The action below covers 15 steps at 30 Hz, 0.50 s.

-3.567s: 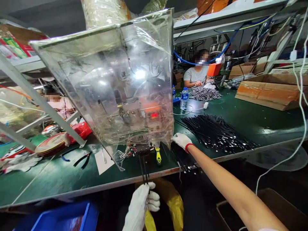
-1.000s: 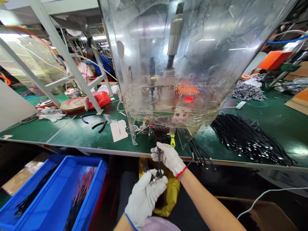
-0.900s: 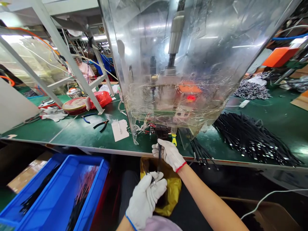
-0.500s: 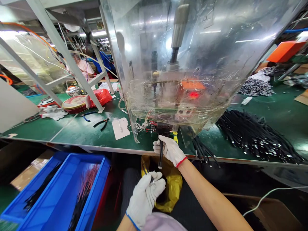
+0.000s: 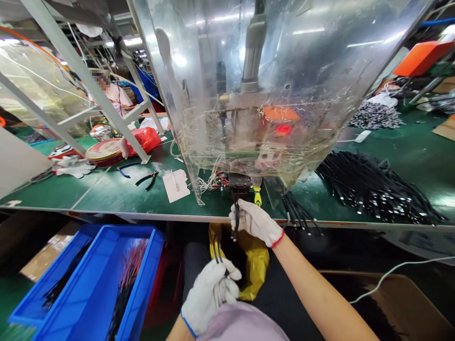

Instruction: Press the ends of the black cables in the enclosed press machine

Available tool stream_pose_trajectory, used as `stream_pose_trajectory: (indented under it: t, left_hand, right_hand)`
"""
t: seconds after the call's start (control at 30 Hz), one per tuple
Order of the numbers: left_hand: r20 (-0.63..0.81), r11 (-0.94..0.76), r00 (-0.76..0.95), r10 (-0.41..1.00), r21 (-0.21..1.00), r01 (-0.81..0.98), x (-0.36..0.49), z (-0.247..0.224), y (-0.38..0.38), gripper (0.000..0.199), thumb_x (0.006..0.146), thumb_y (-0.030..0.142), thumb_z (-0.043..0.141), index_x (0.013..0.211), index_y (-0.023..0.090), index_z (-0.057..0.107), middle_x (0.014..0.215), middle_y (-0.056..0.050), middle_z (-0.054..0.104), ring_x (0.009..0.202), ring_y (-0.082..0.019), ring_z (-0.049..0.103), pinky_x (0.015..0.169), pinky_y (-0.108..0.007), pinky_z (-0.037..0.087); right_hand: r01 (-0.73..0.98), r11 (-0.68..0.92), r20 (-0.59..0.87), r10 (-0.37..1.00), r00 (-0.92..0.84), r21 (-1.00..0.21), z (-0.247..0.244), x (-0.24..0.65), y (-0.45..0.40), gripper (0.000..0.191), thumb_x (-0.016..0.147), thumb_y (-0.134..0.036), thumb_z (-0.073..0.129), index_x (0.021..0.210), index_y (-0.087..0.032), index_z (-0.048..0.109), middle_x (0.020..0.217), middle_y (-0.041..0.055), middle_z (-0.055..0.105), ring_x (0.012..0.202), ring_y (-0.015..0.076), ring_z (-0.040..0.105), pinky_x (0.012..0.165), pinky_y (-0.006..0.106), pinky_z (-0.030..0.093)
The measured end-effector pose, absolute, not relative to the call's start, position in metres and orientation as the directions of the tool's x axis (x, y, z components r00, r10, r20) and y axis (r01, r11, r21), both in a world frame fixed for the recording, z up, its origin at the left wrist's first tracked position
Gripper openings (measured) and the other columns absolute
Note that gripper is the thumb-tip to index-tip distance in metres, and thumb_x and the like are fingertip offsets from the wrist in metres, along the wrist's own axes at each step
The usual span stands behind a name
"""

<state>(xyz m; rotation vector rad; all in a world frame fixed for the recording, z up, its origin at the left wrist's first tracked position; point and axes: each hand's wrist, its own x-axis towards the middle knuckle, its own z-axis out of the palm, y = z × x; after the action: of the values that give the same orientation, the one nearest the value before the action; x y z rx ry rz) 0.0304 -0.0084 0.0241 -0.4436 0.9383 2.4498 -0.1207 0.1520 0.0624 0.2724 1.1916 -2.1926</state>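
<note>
My left hand (image 5: 213, 290), in a white glove with a blue cuff, is low in front of my body. Its fingers are closed around thin black cables (image 5: 217, 251) whose upper ends stick up past the thumb. My right hand (image 5: 254, 220), gloved in white with a red cuff, pinches a black cable (image 5: 235, 226) at the bench's front edge. The cable's lower end hangs down, and its upper end meets the dark fixture (image 5: 239, 183) under a clear plastic guard (image 5: 220, 137). Behind the guard stands a machine with a grey cylinder (image 5: 254, 52).
Many black cables (image 5: 377, 189) lie heaped on the green bench at right, beside a smaller bundle (image 5: 298, 213). Pliers (image 5: 146, 179) and white card (image 5: 176, 186) lie left. Blue bins (image 5: 95, 279) and a yellow bag (image 5: 258, 270) are below. Another person sits far left.
The grey cylinder behind the guard has come down over the dark rod. My left hand has turned slightly, showing more of its cables. My right hand keeps its cable at the fixture.
</note>
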Motion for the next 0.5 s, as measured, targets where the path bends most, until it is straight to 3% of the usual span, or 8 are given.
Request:
stream_pose_trajectory:
  t: [0.13,0.2,0.33,0.5]
  left_hand:
    - [-0.488,-0.309,-0.713,0.504,0.668,-0.677,0.042,0.011,-0.032,0.034,0.077,0.044,0.068,0.082,0.011,0.063,0.064,-0.005,0.063,0.039,-0.007,0.051,0.035,-0.016,0.036]
    - [-0.567,-0.097,-0.634,0.526,0.701,-0.707,0.046,0.003,-0.041,0.033,0.078,0.043,0.065,0.08,0.01,0.065,0.058,-0.004,0.061,0.037,-0.006,0.047,0.035,-0.016,0.034]
    - [-0.667,0.12,-0.668,0.33,0.731,-0.672,0.051,-0.006,-0.042,0.034,0.081,0.045,0.057,0.076,0.012,0.064,0.05,0.001,0.053,0.036,-0.006,0.041,0.035,-0.016,0.03]
    - [-0.665,0.091,-0.722,0.192,0.744,-0.662,0.054,-0.006,-0.022,0.039,0.082,0.053,0.053,0.074,0.015,0.06,0.049,0.003,0.05,0.036,-0.006,0.036,0.036,-0.017,0.024]
  right_hand:
    - [0.816,-0.199,-0.555,-0.644,-0.526,-0.543,0.017,-0.075,0.164,0.047,0.09,-0.053,0.046,0.079,-0.011,0.064,0.064,0.0124,0.069,0.049,0.0211,0.065,0.044,0.03,0.05]
    - [0.83,-0.265,-0.547,-0.647,-0.531,-0.491,-0.005,-0.055,0.157,0.044,0.091,-0.05,0.048,0.09,-0.01,0.065,0.075,0.0138,0.071,0.059,0.0222,0.069,0.052,0.032,0.054]
    - [0.698,-0.523,-0.594,-0.386,-0.705,-0.489,-0.037,-0.042,0.139,0.022,0.088,-0.031,0.056,0.089,-0.012,0.065,0.077,0.009,0.072,0.067,0.0192,0.071,0.064,0.032,0.057]
    - [0.626,-0.557,-0.645,-0.198,-0.738,-0.546,-0.06,-0.057,0.139,0.015,0.086,-0.023,0.056,0.08,-0.012,0.063,0.068,0.0073,0.069,0.058,0.0183,0.068,0.058,0.032,0.056]
